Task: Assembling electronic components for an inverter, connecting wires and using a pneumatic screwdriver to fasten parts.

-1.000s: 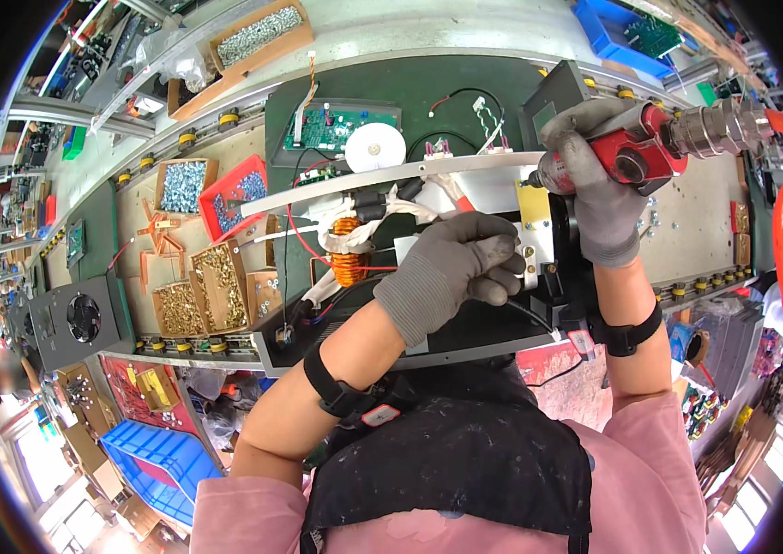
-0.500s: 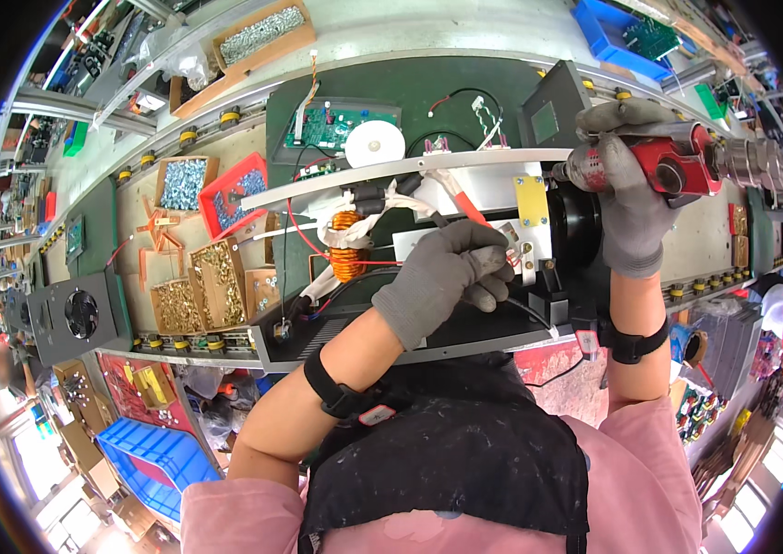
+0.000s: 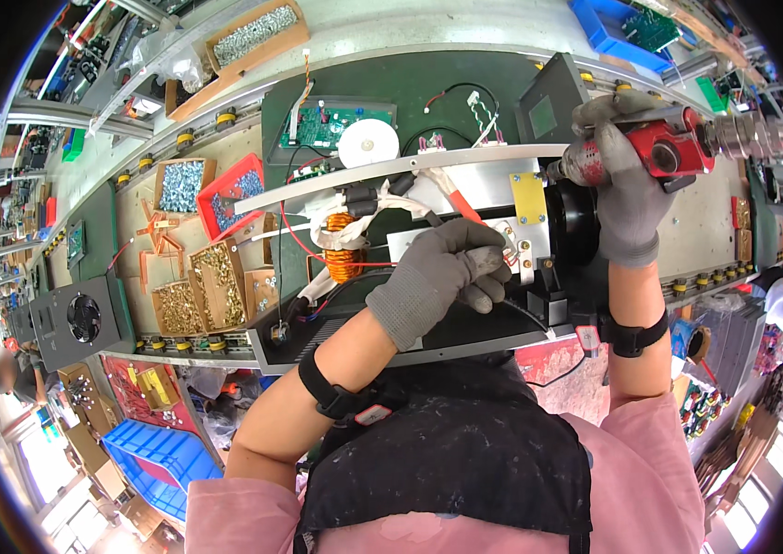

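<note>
- Red-edged tag (image 3: 587,338) beside the right forearm (image 3: 636,300): print too small to read.
- Left hand (image 3: 444,277), near centre, curls closed around a thin red wire (image 3: 376,265) running toward nine o'clock.
- Right hand (image 3: 630,203), at two o'clock, grips a red power tool (image 3: 673,150).

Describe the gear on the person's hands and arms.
The left hand and right hand wear matching gray fabric gloves with ribbed cuffs. A buckled black fabric strap circles each forearm, with a small red-and-white rectangular tag beside it. Short pink fabric sleeves cover the upper arms.
</note>
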Available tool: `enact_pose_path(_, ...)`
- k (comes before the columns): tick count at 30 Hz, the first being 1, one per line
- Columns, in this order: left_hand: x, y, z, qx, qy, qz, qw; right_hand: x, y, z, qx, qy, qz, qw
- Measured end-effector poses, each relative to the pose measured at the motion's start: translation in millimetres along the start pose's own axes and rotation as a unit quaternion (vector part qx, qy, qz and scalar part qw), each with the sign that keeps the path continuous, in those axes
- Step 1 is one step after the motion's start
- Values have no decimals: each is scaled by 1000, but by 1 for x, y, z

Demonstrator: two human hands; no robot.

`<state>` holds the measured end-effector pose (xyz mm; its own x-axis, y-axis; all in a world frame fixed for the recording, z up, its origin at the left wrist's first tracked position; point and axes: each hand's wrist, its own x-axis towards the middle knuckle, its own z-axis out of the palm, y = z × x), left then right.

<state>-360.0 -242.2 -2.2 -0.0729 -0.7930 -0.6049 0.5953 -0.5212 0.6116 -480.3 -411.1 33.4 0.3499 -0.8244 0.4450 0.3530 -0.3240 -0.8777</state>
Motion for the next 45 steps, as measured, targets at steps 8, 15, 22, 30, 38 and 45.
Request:
enact_pose_path(8, 0, 2, 1, 29, 9, -7, 1000, 4, 1, 3, -48, -3, 7, 999)
enact_pose_path(15, -3, 0, 1, 17, 4, 7, 1000, 2, -1, 10, 29, -25, 51, 998)
enact_pose_path(22, -6, -1, 2, 5, 10, 14, 1000, 9, -8, 4, -12, -27, 49, 998)
enact_pose_path(30, -15, -2, 2, 14, -24, 30, 999, -24, -34, -9, 47, -48, 2, 998)
enact_pose_path(38, -16, -1, 5, -2, -18, 24, 1000, -40, -23, -8, 46, -27, 27, 998)
enact_pose_path(45, -15, -2, 4, 6, -20, 27, 999, -45, -26, -2, 52, -55, 22, 997)
